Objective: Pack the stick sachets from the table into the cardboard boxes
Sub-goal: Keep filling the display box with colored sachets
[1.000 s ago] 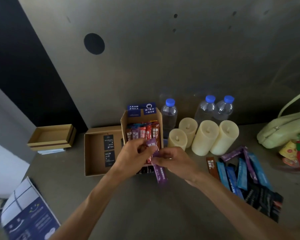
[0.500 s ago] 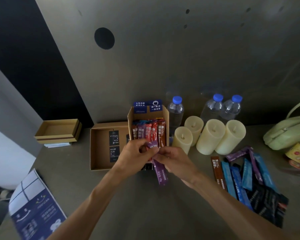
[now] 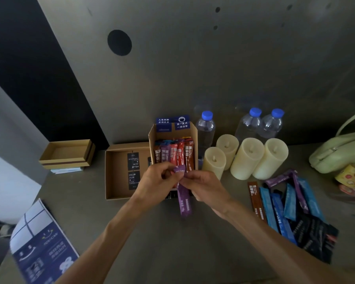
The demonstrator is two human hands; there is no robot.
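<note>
Both hands hold one purple stick sachet [image 3: 184, 201] in front of the upright cardboard box [image 3: 194, 140]. My left hand [image 3: 156, 183] pinches its top end, and my right hand [image 3: 205, 187] pinches it just below. The sachet hangs down towards the table. Several red, brown and purple sachets [image 3: 176, 154] stand inside that box. A flat open cardboard box [image 3: 116, 173] lies to its left with black cards in it. Loose blue, purple, brown and black sachets [image 3: 285, 203] lie in a pile on the table at the right.
Several cream candles [image 3: 247, 158] and three water bottles [image 3: 248, 124] stand right of the upright box. A pale green bag [image 3: 340, 154] lies at far right. A small empty box [image 3: 67, 154] sits at the left, a blue booklet [image 3: 41, 249] at the front left.
The purple sachet stays pinched between both hands near the box mouth. The camera has shifted a little; the hands have barely moved.
</note>
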